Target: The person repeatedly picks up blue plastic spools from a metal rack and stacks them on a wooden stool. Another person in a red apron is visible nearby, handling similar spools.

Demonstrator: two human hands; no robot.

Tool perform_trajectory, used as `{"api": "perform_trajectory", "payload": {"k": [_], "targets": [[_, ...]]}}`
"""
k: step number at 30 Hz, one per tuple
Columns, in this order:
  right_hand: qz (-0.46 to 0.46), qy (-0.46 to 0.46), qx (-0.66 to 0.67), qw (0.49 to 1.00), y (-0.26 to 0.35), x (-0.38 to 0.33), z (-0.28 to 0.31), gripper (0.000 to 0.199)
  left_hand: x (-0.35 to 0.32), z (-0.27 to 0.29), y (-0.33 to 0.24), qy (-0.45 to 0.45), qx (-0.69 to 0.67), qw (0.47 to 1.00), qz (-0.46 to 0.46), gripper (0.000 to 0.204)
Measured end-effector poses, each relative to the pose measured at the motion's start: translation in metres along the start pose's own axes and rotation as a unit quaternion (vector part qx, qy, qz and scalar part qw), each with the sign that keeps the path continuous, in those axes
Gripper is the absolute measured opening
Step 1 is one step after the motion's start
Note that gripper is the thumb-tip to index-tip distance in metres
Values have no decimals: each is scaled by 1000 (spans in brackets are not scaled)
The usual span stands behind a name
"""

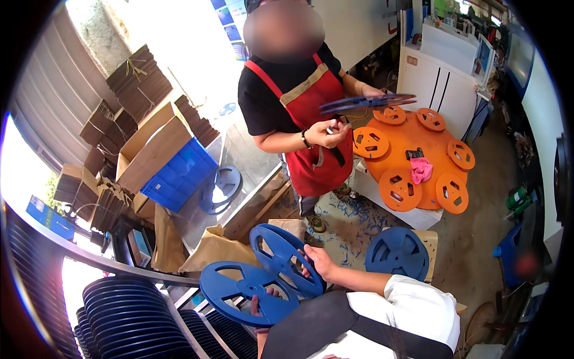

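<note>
Two blue reels [272, 272] in both hands [320, 261]

- Concrete floor [478, 239], grey and stained, with blue scraps scattered near the centre.
- Corrugated grey wall [42, 90] at 9 to 10 o'clock.
- Bright daylight pours through an opening [173, 36] at 11 o'clock, washing out the ground there.
- Stacks of flat cardboard [137, 78] at 10 o'clock, with an open carton [149, 149] and a blue crate [179, 173] just beside them.
- Round orange table [412, 140] at 2 o'clock, a pink rag [421, 170] lying on it.
- White cabinet [436, 90] behind the table, at 1 o'clock.
- White wall [353, 24] at 12 o'clock.
- Brown paper [215, 251] crumpled near the centre.
- Racks of dark blue discs [131, 317] at 7 o'clock.
</note>
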State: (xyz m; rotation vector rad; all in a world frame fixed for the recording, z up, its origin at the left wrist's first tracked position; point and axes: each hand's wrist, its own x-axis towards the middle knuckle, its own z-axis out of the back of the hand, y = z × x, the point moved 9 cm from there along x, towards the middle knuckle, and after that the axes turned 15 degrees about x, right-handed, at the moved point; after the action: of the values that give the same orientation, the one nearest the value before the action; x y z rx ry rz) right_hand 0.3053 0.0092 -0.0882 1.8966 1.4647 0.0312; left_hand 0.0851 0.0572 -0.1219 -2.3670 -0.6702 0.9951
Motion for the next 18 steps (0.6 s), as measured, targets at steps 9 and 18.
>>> {"api": "perform_trajectory", "payload": {"k": [9, 18], "targets": [[7, -9, -12, 1000, -1, 0, 3, 45, 10, 21, 7, 24, 31, 999, 30, 63], [42, -63, 42, 996, 12, 6, 24, 48, 6, 25, -1, 11, 64, 998, 2, 70]]}}
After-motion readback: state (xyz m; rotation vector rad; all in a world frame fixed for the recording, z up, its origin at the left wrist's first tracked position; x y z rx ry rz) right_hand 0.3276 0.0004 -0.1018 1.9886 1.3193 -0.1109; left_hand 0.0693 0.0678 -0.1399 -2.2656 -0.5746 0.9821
